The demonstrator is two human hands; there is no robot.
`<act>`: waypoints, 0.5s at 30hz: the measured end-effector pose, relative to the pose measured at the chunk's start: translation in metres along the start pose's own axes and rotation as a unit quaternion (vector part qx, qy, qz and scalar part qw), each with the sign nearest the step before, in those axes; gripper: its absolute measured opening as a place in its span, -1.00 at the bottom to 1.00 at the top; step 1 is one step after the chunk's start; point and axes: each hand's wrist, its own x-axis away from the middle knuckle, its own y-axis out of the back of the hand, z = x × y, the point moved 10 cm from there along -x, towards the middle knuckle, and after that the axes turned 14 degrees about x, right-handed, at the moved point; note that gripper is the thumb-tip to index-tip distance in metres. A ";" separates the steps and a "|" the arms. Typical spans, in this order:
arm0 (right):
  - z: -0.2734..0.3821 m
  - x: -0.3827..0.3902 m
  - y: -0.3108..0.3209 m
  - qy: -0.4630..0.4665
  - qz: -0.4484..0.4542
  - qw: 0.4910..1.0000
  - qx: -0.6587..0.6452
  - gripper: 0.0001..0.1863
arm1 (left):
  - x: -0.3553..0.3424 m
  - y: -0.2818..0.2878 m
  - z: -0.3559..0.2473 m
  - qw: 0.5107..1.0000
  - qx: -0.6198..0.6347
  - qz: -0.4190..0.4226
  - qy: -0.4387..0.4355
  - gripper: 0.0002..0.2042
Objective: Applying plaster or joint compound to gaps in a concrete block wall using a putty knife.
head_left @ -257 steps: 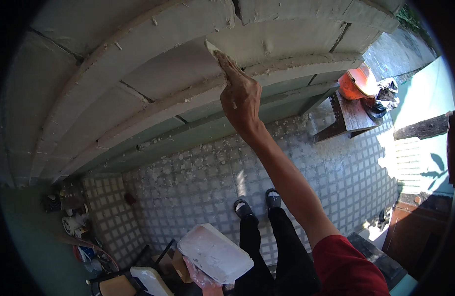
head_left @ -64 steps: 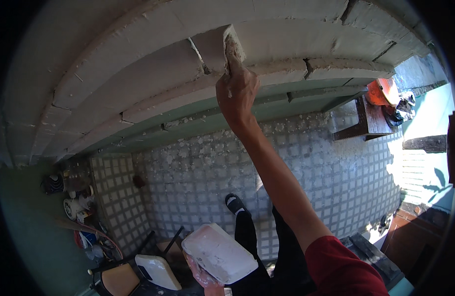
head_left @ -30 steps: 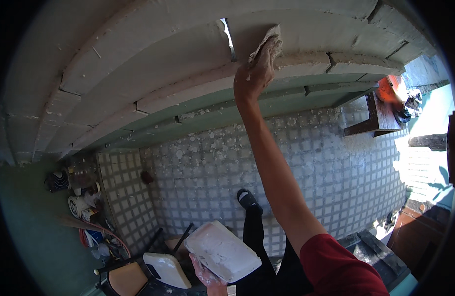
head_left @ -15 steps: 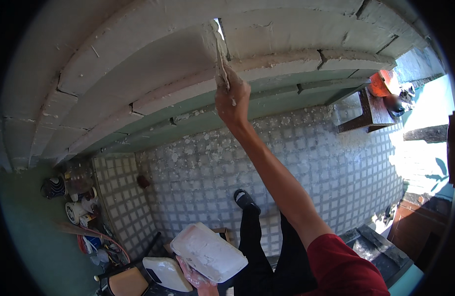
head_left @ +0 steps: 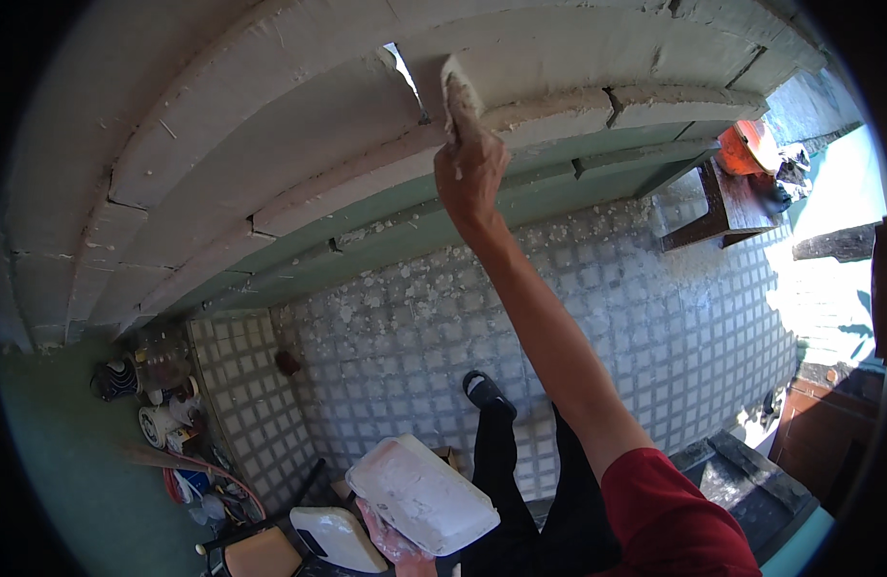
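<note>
My right hand (head_left: 472,173) is raised on a stretched arm, its fingers closed round a putty knife (head_left: 459,96) coated in pale putty. The blade lies at or against the cream-coloured panel (head_left: 559,62) overhead, just right of a narrow bright gap (head_left: 403,67). Below, my left hand (head_left: 397,539), smeared with putty, supports a white rectangular plastic tray (head_left: 424,495) from its left side and underneath. Most of its fingers are hidden by the tray. Ledges of the same pale finish (head_left: 559,113) run along under the panel, with dark cracks at their joints.
White splatters dot the tiled floor (head_left: 405,337). A wooden bench (head_left: 722,202) with an orange bucket (head_left: 747,147) stands at the far right. Left are tubs and clutter (head_left: 164,423); a tan-seated chair (head_left: 261,556) and a white panel (head_left: 340,539) are beside the tray.
My right hand has moved the putty knife right and slightly down, away from the bright gap, which now shows more fully. The left hand still holds the tray; the whole view has shifted slightly.
</note>
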 end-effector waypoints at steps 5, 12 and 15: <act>0.018 0.011 -0.003 0.084 0.014 0.995 -0.054 -0.31 | -0.005 0.002 -0.004 0.999 0.036 0.004 0.013 -0.36; -0.025 -0.040 0.054 -0.020 -0.074 0.997 -0.009 -0.32 | -0.011 0.021 -0.003 0.999 0.015 0.036 0.014 -0.35; 0.001 -0.031 0.024 -0.058 0.017 0.998 0.024 -0.31 | -0.013 0.031 -0.001 1.000 0.008 0.028 0.008 -0.35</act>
